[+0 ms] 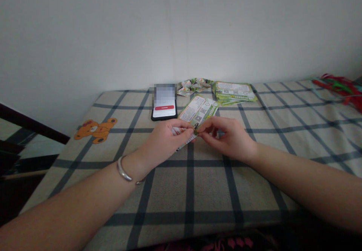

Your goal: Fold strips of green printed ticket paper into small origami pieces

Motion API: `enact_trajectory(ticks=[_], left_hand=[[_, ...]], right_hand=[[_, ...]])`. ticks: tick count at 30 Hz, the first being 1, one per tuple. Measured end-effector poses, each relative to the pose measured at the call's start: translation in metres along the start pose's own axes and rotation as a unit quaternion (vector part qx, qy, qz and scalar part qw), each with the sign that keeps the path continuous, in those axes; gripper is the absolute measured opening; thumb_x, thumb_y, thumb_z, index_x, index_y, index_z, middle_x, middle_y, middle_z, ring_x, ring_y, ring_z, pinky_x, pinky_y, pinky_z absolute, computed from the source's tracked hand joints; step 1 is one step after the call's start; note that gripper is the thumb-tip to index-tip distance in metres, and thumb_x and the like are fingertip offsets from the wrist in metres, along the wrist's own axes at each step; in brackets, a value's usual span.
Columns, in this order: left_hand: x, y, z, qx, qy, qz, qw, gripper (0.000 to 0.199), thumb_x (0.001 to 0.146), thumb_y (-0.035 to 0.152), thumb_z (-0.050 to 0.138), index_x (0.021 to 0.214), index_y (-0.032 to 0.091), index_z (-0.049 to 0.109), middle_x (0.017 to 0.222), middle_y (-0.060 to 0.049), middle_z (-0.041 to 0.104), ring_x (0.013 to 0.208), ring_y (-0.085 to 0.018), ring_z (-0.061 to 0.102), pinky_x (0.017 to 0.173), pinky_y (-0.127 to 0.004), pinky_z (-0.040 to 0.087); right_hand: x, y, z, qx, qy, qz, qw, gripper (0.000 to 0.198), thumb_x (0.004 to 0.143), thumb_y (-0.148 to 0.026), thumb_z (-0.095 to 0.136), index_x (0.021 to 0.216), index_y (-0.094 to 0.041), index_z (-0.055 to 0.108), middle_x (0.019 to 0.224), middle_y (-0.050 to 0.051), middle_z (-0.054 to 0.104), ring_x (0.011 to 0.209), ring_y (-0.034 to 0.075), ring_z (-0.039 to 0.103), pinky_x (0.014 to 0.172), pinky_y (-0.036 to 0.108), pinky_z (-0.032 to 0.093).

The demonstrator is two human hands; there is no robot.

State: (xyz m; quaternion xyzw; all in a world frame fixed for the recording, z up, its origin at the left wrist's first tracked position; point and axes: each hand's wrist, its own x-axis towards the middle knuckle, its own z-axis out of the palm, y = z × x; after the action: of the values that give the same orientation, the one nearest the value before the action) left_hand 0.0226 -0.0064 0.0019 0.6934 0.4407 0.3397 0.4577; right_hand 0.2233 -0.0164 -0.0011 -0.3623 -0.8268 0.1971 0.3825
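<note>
My left hand [181,136] and my right hand [226,136] meet over the middle of the table, thumbs and forefingers pinched close together. Between the fingertips is a green and white printed leaflet [201,109] with small text and square codes. Its upper part shows beyond my hands, and a white edge sticks out below my left fingers. Whether the pinched part belongs to the same sheet cannot be made out. Behind it lie several crumpled or folded printed pieces [195,86] by the wall. A stack of similar leaflets [235,91] rests to their right.
A phone [164,109] with a lit screen is left of the leaflet. The checked tablecloth [212,194] bears a flat orange bear cutout [96,130] near the left edge. Red and green material [343,88] lies at the far right. A wall [181,28] bounds the back.
</note>
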Motion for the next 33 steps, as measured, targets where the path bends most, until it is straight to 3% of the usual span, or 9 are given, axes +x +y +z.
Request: enact_trajectory(ticks=[5,10,15,21,26,33], left_hand=[[-0.0047,0.0026,-0.0001,0.178,0.079,0.13,0.972,0.01,0.084,0.023,0.059,0.083,0.017,0.067,0.081,-0.002,0.069,0.074,-0.015,0.063,0.071,-0.028,0.05],[-0.0072,0.0017,-0.0001,0.296,0.096,0.277,0.909,0.008,0.084,0.015,0.059,0.079,0.016,0.064,0.078,-0.003,0.064,0.083,-0.018,0.06,0.077,-0.032,0.048],[-0.0091,0.0,0.0012,0.351,0.096,0.333,0.87,0.007,0.086,0.015,0.059,0.082,0.017,0.064,0.083,-0.005,0.066,0.088,-0.019,0.061,0.079,-0.033,0.05],[-0.0091,0.0,0.0001,0.403,0.092,0.349,0.841,0.009,0.088,0.018,0.057,0.084,0.016,0.065,0.085,-0.007,0.07,0.09,-0.022,0.063,0.08,-0.038,0.051],[-0.0087,0.0017,0.0009,0.394,0.097,0.359,0.841,0.009,0.085,0.015,0.058,0.08,0.015,0.065,0.082,-0.007,0.07,0.087,-0.022,0.064,0.078,-0.037,0.052],[-0.0088,0.0022,0.0027,0.309,0.11,0.318,0.89,0.01,0.082,0.009,0.059,0.079,0.018,0.064,0.082,-0.003,0.066,0.088,-0.017,0.061,0.081,-0.031,0.05]], right_hand=[[0.0022,0.0005,0.0056,0.142,-0.006,0.117,0.983,0.007,0.082,-0.02,0.061,0.087,-0.015,0.063,0.076,0.001,0.068,0.062,0.009,0.06,0.055,0.022,0.047],[0.0019,-0.0039,0.0065,0.146,-0.018,0.127,0.981,0.004,0.081,-0.019,0.06,0.083,-0.016,0.062,0.07,-0.001,0.063,0.06,0.008,0.056,0.054,0.02,0.044],[0.0012,-0.0063,0.0083,0.113,-0.017,0.121,0.986,0.001,0.078,-0.018,0.059,0.077,-0.018,0.058,0.065,-0.004,0.059,0.056,0.008,0.052,0.052,0.02,0.041],[0.0008,-0.0032,0.0101,0.09,-0.026,0.113,0.989,0.002,0.076,-0.017,0.058,0.076,-0.018,0.057,0.066,-0.004,0.058,0.058,0.008,0.052,0.054,0.021,0.041],[0.0018,-0.0042,0.0093,0.074,-0.037,0.113,0.99,0.002,0.076,-0.018,0.058,0.077,-0.018,0.057,0.064,-0.004,0.057,0.056,0.008,0.052,0.053,0.021,0.04],[0.0039,-0.0011,0.0089,0.091,-0.04,0.113,0.989,0.004,0.075,-0.016,0.057,0.078,-0.019,0.055,0.064,-0.004,0.056,0.056,0.008,0.051,0.052,0.021,0.04]])
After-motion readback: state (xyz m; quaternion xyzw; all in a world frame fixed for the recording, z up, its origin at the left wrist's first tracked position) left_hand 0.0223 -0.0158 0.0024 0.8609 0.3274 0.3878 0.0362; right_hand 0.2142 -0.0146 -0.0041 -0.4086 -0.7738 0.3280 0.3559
